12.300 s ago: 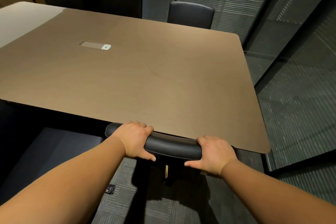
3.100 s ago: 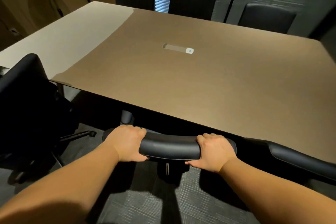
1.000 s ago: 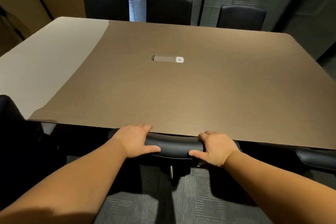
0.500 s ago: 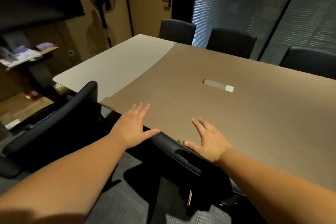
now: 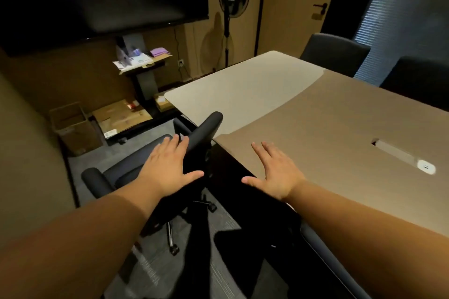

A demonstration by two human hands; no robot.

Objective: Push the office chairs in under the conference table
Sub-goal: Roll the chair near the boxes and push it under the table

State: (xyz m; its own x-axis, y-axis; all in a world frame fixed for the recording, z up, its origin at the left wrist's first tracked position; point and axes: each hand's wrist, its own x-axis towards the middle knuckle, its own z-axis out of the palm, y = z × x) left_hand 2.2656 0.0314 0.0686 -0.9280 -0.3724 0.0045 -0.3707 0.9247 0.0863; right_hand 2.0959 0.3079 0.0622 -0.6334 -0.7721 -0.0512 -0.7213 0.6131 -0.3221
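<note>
Both hands were flat with fingers spread, holding nothing. The left hand (image 5: 170,168) reached toward a black chair (image 5: 204,133) that stood out from the tabletop (image 5: 315,116) corner. The right hand (image 5: 274,172) hovered over the tabletop's edge.

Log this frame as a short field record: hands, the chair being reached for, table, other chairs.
left hand: open, fingers spread, reaching toward the chair back
right hand: open, above the table edge, holding nothing
near chair: black, standing out from the table, turned at an angle
conference table: brown top with a cable slot
far chairs: two in view along the opposite side
</note>
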